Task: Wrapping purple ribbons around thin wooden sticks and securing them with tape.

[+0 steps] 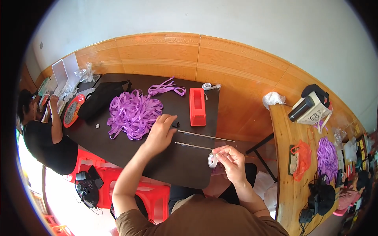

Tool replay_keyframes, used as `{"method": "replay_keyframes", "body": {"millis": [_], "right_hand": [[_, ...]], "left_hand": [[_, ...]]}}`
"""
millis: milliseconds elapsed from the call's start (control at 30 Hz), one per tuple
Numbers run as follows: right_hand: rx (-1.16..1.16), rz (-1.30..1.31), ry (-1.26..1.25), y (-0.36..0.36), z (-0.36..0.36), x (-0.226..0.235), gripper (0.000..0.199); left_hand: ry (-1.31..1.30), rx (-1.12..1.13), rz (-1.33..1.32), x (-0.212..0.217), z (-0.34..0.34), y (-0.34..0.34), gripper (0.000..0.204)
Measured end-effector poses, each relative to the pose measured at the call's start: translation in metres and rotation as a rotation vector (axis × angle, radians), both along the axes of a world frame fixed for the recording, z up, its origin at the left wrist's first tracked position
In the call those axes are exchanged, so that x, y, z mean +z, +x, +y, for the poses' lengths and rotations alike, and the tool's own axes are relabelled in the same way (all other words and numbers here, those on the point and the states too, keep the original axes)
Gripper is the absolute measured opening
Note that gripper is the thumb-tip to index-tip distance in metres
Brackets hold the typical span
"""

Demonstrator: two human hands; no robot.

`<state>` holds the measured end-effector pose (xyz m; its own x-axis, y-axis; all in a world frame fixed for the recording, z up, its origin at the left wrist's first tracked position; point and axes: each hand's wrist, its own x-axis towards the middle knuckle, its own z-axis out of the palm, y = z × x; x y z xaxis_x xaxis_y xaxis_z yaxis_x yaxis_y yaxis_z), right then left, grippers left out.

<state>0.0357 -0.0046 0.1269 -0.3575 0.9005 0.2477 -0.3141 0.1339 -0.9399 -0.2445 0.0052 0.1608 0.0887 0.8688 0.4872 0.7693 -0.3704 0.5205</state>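
Far left, at nine o'clock: another person [43,129] in black, bent over a red dish [72,112] of small grey bits. Not the wearer's hands.

On the dark worktop [189,165], toward eleven o'clock from the left hand: a loose heap of purple ribbon [134,112], flat and glossy, loops spilling over one another, with a smaller stray bunch [165,88] beyond it.

Left hand [160,133] laid palm-down on the worktop, fingers curled over a small black piece [175,125] at the fingertips; grip narrow, apparently pinching or pressing that piece, though hard to tell whether lifted or only touched.

At one o'clock from that hand: a red tape dispenser [197,107], upright, blocky, standing apart. Below it, two thin metal rods [204,135] lying near-parallel, running toward three o'clock.

Right hand [232,159] raised just off the near edge of the worktop, thumb and fingers closed on a small roll of clear tape [213,160]; roll pale, translucent, white core, held with its face turned left.

For clean work, by judgement: black piece kept pinned flat with the left fingertips, roll kept square to it, free end peeled slowly so the clear tape does not fold back on itself, rods left undisturbed beneath the wrists.
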Motion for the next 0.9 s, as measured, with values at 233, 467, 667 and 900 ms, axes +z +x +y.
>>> {"method": "replay_keyframes", "body": {"millis": [233,467,667,900], "right_hand": [[-0.035,0.018,-0.036,0.001,0.009,-0.006,0.004],[0.0,0.105,-0.088,-0.006,0.025,-0.005,0.005],[-0.004,0.109,0.001,-0.018,0.025,0.001,0.006],[-0.051,0.075,0.07,-0.024,0.02,-0.003,0.005]], "left_hand": [[-0.006,-0.145,0.156,-0.047,0.036,-0.036,0.028],[-0.319,-0.156,-0.682,-0.028,0.012,0.006,0.015],[-0.516,-0.32,-0.953,-0.02,-0.023,0.064,0.022],[-0.385,-0.304,-1.028,-0.038,-0.031,0.085,0.021]]}}
